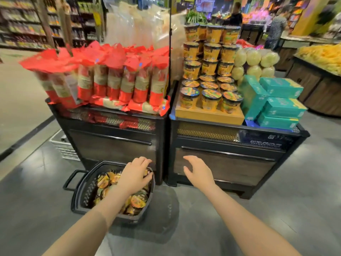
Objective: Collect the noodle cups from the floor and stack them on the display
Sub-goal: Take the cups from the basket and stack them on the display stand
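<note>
Noodle cups (pixel 137 201) fill black basket (pixel 81 193), lower centre of frame. My left hand (pixel 135 174) reaches in, fingers curled; contact unclear. Right hand (pixel 198 170) spread, empty. Advice: seat grip round cup wall before lifting toward display stack (pixel 210 71), upper right.

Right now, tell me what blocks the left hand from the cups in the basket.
Nothing visible. The left hand is over the open black basket, right above the noodle cups lying loose inside it.
</note>
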{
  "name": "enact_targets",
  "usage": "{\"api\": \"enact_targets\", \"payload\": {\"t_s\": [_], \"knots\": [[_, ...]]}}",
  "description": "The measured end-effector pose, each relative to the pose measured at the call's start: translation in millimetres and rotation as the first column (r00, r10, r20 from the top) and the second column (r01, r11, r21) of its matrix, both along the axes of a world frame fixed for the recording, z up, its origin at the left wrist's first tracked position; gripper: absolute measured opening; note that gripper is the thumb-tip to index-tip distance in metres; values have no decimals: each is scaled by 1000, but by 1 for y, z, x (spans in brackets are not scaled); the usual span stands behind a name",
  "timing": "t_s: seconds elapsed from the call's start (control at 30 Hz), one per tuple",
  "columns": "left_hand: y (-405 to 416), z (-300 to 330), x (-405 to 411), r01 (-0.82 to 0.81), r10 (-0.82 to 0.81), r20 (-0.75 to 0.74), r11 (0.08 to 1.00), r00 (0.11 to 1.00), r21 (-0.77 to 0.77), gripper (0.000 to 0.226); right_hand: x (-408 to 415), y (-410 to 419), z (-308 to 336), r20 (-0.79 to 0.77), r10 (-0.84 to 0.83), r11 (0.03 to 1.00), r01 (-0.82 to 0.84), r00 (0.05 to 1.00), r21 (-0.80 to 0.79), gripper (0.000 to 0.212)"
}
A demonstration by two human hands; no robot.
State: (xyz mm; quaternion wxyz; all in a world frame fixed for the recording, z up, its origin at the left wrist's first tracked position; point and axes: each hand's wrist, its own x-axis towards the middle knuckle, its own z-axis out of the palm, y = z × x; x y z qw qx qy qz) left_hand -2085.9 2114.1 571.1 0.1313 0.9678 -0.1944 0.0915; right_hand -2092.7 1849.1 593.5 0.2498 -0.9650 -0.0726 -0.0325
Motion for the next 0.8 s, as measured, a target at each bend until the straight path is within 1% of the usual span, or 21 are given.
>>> {"api": "enact_targets", "payload": {"t_s": [0.2, 0.37, 0.43, 0.5, 0.57, 0.67, 0.8], "knots": [[105, 0, 2, -33, 33, -61, 999, 998, 4, 48, 10, 106, -4, -15, -2, 999, 3, 1000, 46, 44], [180, -19, 8, -114, 114, -150, 993, 982, 14, 58, 26, 173, -22, -93, 45, 997, -39, 995, 70, 47], [204, -31, 14, -147, 146, -178, 989, 973, 8, 54, 37, 193, -35, -128, 57, 996, -48, 990, 70, 47], [224, -43, 22, -171, 169, -179, 985, 969, 4, 49, 50, 211, -49, -156, 69, 996, -60, 985, 59, 48], [240, -56, 34, -187, 186, -193, 982, 963, 14, 49, 68, 226, -66, -181, 82, 996, -76, 980, 43, 48], [257, -81, 55, -213, 212, -259, 977, 942, 25, 55, 93, 242, -94, -230, 87, 996, -78, 969, 52, 48], [269, -110, 95, -205, 212, -334, 977, 918, 55, 68, 135, 254, -133, -327, 54, 998, -41, 943, 47, 57]]}}
